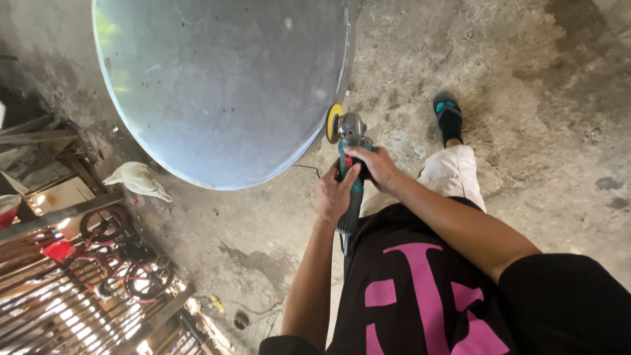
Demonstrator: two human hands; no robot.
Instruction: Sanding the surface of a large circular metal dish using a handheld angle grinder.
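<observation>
A view from above onto a person's two bare arms, standing on a rough concrete floor (539,98). Both hands hold a teal angle grinder (351,164). The left hand (336,194) has its grip closed around the rear of the grinder's body. The right hand (376,167) has its grip closed over the body nearer the head. The grinder's yellow disc (334,123) sits right at the lower right rim of a large round metal dish (223,85), touching it or very nearly so.

The dish fills the upper left of the view, its dull grey face towards the camera and its lower edge near the floor. As far as can be judged, the work is on the rim. No sparks show, and the face looks evenly dull, so it cannot be told how much of the rim has been ground and how much is left.

No packages, labels or signs can be made out. The person wears a black shirt with a large pink shape on the chest, pale shorts, and a dark sandal (448,117) on the foot by the dish's right side. On the floor below the dish's left edge lies a pale rag (138,179). At the lower left corner a small red bicycle (121,253) lies beside wooden slats.
</observation>
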